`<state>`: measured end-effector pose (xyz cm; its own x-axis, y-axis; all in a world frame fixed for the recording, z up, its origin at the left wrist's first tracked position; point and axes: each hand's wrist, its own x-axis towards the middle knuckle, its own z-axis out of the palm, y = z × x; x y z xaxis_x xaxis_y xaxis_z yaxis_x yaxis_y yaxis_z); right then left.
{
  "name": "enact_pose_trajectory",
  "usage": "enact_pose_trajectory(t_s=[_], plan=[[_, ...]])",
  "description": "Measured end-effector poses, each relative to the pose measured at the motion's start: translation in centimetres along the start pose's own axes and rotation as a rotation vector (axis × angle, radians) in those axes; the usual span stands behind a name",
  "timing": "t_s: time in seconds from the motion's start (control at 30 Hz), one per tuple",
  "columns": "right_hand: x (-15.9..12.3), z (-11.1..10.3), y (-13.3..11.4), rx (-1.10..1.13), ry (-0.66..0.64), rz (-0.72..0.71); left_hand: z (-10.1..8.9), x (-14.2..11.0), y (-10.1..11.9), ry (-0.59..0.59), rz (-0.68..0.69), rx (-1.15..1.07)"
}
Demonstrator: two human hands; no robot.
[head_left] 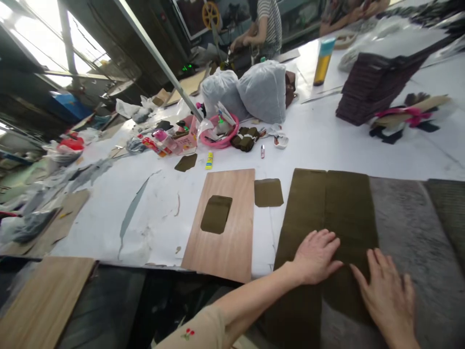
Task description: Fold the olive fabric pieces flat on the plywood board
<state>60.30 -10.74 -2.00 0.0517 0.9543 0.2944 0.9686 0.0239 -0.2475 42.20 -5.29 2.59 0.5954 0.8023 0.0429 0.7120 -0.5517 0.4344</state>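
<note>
A large olive-green fabric panel lies flat on the right side of the table, its lower end hanging over the front edge. My left hand rests palm down on it with the fingers stretched out. To its right, my right hand is spread, with the thumb on the olive fabric and the fingers reaching over a grey mottled fabric beside it. Small olive fabric patches lie to the left: one patch on a plywood board, and another patch just right of that board.
Behind are a pink basket, a bundle of dark cloth, stuffed white bags, and a glue stick-like yellow tube. A dark folded stack and a blue-capped bottle stand further right. Co-workers sit at the back.
</note>
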Motion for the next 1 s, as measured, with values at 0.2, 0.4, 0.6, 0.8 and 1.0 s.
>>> enact_pose_trajectory(t_s=[0.2,0.4,0.6,0.8,1.0], plan=[[1.7,-2.2,-6.9,0.053,0.125,0.078,-5.2,-8.6,-8.5,0.166,-0.083,-0.277],[2.5,2.2,-29.2,0.323,-0.248,-0.193,-11.9,-20.0,-21.3,0.238,-0.335,-0.145],[4.5,8.6,-42.1,0.243,-0.379,-0.183,-13.9,-23.6,-29.7,0.159,-0.373,0.094],[2.7,8.6,-43.1,0.069,-0.406,-0.134,-13.4,-26.2,-30.1,0.098,-0.267,0.133],[5.0,9.2,-44.2,0.065,-0.418,-0.147,-13.4,-24.1,-30.6,0.105,-0.281,0.119]])
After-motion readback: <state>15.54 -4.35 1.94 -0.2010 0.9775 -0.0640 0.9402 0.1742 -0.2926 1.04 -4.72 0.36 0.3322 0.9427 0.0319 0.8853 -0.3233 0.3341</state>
